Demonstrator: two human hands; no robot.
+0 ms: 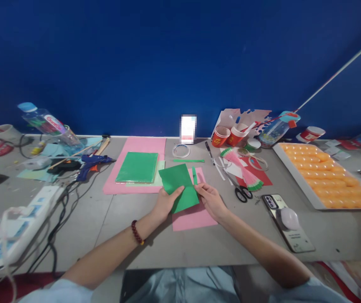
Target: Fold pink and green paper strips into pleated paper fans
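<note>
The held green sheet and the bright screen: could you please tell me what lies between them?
The head view shows a green strip and, farther back, a whitish coil between the green sheet and bright screen.

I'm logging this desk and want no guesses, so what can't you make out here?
Head view:
Left hand: some fingers hidden behind the green paper.
Strip at the right hand: lower end covered by fingers.
Pink sheet: partly covered by paper and hand.
Screen: content pixelated.
Tray: cut by the right edge.
</note>
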